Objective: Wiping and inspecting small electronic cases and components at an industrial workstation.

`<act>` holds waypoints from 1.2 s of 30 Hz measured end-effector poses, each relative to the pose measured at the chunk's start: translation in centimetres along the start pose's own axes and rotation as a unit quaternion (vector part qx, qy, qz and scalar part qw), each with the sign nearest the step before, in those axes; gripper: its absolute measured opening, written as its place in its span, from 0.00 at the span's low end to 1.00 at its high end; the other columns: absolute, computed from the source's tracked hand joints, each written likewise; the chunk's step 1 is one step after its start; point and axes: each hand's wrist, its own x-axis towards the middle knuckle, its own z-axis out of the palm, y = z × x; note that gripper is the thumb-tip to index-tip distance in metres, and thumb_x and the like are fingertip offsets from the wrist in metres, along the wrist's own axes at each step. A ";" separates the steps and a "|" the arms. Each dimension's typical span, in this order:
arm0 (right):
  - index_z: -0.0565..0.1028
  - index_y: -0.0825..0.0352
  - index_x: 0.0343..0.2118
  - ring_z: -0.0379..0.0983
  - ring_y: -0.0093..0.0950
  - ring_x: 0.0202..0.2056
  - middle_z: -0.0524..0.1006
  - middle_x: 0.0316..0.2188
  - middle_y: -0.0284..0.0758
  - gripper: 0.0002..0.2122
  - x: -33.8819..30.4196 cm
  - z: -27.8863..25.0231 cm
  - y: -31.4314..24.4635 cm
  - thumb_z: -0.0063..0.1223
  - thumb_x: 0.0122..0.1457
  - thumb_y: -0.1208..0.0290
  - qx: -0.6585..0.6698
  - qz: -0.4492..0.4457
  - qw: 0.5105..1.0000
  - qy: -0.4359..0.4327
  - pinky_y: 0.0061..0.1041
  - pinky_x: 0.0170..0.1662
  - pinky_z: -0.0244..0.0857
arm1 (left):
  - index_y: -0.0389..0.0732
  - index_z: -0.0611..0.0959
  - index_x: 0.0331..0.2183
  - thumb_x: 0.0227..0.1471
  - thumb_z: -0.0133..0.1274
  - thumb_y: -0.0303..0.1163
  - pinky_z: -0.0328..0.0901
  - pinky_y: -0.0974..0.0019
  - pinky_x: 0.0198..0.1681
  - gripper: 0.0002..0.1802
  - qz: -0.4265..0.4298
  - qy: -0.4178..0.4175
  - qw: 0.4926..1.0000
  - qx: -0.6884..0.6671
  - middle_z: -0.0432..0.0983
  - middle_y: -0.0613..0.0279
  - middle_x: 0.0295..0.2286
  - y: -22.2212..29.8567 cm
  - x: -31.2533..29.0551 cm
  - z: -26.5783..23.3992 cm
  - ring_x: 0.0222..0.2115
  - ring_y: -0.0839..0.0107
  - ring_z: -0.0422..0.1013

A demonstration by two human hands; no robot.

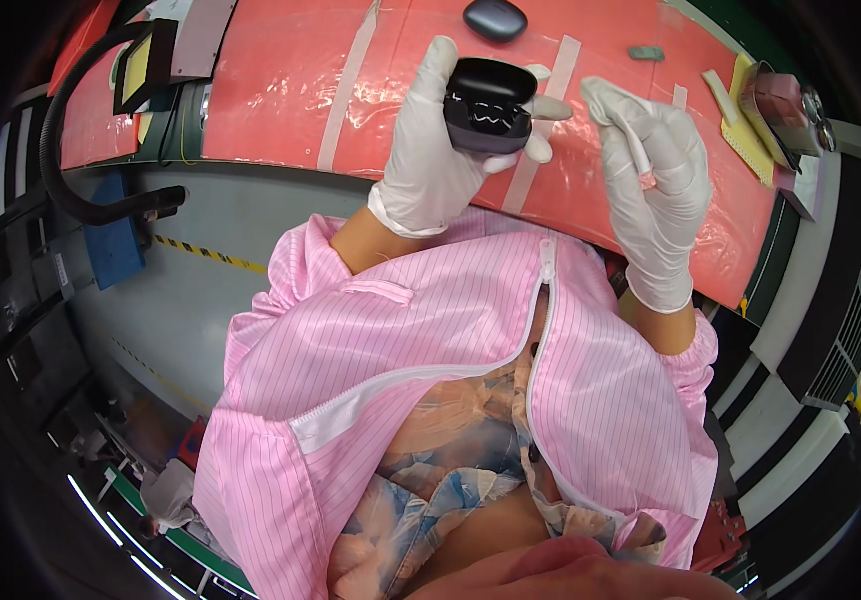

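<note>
Case (490,108) sits open, grasped by the left hand (430,150); whether the curled right hand (662,190) grips anything, I cannot tell. Beyond, a second case (495,19) and grey piece (646,53) lie on the mat (280,95).

No wording, brand or number can be read. At the left edge of the frame a small pale label (60,269) stands on dark equipment (35,340), too small and blurred to make out. The clearest marking is the yellow-and-black striped tape (212,254) on the grey floor (175,315), left of centre; a thinner, fainter line (155,372) crosses the same floor lower down. Any print on the yellow sheet (747,150) at the upper right cannot be made out.
</note>
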 end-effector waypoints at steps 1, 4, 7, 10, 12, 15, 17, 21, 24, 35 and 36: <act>0.80 0.59 0.36 0.70 0.29 0.27 0.76 0.29 0.32 0.16 0.3 -0.4 -0.5 0.58 0.43 0.83 -0.017 -0.080 0.996 -0.041 0.26 0.33 0.66 | 0.32 0.77 0.39 0.59 0.30 0.60 0.59 0.77 0.16 0.38 -0.015 0.013 1.000 -0.014 0.78 0.54 0.28 0.0 0.0 0.0 0.21 0.70 0.74; 0.80 0.57 0.38 0.70 0.29 0.28 0.75 0.28 0.33 0.17 -1.2 0.7 -0.1 0.58 0.44 0.82 -0.099 -0.145 0.976 -0.131 0.25 0.32 0.66 | 0.32 0.78 0.36 0.59 0.30 0.59 0.59 0.76 0.15 0.37 -0.038 0.087 0.995 0.013 0.77 0.54 0.26 -0.3 -0.2 0.7 0.18 0.67 0.73; 0.80 0.55 0.37 0.70 0.29 0.27 0.75 0.26 0.29 0.16 -0.9 0.0 0.3 0.58 0.43 0.79 -0.145 -0.141 0.972 -0.123 0.25 0.30 0.65 | 0.33 0.78 0.36 0.60 0.31 0.58 0.59 0.74 0.14 0.36 -0.114 -0.023 0.993 -0.034 0.77 0.55 0.25 0.1 -0.4 -1.1 0.17 0.65 0.72; 0.79 0.56 0.35 0.70 0.28 0.28 0.75 0.25 0.27 0.13 -0.1 -0.5 2.4 0.58 0.42 0.75 -0.116 -0.140 0.982 -0.050 0.26 0.31 0.65 | 0.34 0.77 0.38 0.60 0.32 0.58 0.60 0.73 0.15 0.35 -0.179 -0.105 0.969 -0.132 0.77 0.56 0.27 0.4 -0.4 -1.7 0.20 0.63 0.74; 0.79 0.58 0.34 0.70 0.28 0.29 0.75 0.26 0.28 0.12 0.9 -1.2 2.5 0.59 0.42 0.73 -0.089 -0.139 0.986 0.016 0.27 0.32 0.65 | 0.35 0.76 0.41 0.60 0.31 0.58 0.62 0.73 0.16 0.34 -0.205 -0.060 0.971 -0.109 0.77 0.57 0.29 0.2 0.0 -0.6 0.23 0.62 0.76; 0.78 0.64 0.36 0.73 0.30 0.35 0.74 0.33 0.30 0.17 2.4 -1.7 1.3 0.56 0.38 0.82 -0.084 -0.218 0.965 -0.116 0.27 0.38 0.67 | 0.37 0.75 0.43 0.60 0.30 0.60 0.63 0.74 0.17 0.35 -0.164 -0.041 0.984 -0.063 0.77 0.59 0.28 -0.7 0.0 0.4 0.24 0.63 0.77; 0.78 0.59 0.34 0.71 0.31 0.34 0.74 0.32 0.32 0.15 2.4 -0.5 0.5 0.56 0.39 0.79 -0.255 -0.240 0.918 -0.186 0.28 0.36 0.65 | 0.38 0.75 0.42 0.59 0.30 0.60 0.64 0.74 0.18 0.35 -0.129 -0.039 0.991 0.025 0.76 0.61 0.28 -0.8 -0.3 0.8 0.25 0.65 0.76; 0.79 0.59 0.35 0.70 0.31 0.33 0.74 0.30 0.34 0.12 0.9 -0.8 0.6 0.56 0.45 0.78 -0.305 -0.086 0.906 -0.282 0.27 0.37 0.65 | 0.37 0.74 0.40 0.60 0.30 0.60 0.65 0.73 0.19 0.34 -0.042 -0.039 0.980 0.190 0.76 0.58 0.29 -2.2 0.7 -1.1 0.26 0.64 0.76; 0.79 0.61 0.37 0.69 0.31 0.32 0.75 0.29 0.34 0.10 0.2 -2.5 2.7 0.55 0.51 0.78 -0.180 -0.011 0.962 -0.207 0.27 0.38 0.64 | 0.35 0.74 0.40 0.60 0.30 0.59 0.65 0.73 0.19 0.34 -0.116 -0.002 0.992 -0.045 0.77 0.51 0.32 -1.8 1.2 -1.0 0.26 0.63 0.77; 0.79 0.64 0.40 0.68 0.29 0.26 0.77 0.29 0.34 0.11 -5.5 -0.6 7.5 0.55 0.53 0.79 -0.128 0.092 0.987 -0.042 0.25 0.34 0.65 | 0.34 0.75 0.43 0.53 0.41 0.57 0.69 0.74 0.27 0.33 0.059 -0.213 0.974 0.057 0.77 0.51 0.37 -1.2 0.2 0.0 0.31 0.69 0.76; 0.79 0.64 0.39 0.69 0.29 0.27 0.78 0.30 0.33 0.11 -5.6 -0.5 7.6 0.55 0.52 0.80 -0.140 0.046 0.989 -0.025 0.25 0.34 0.65 | 0.34 0.75 0.43 0.53 0.41 0.57 0.69 0.74 0.27 0.33 0.058 -0.213 0.974 0.056 0.77 0.51 0.37 -1.3 0.2 0.0 0.31 0.69 0.76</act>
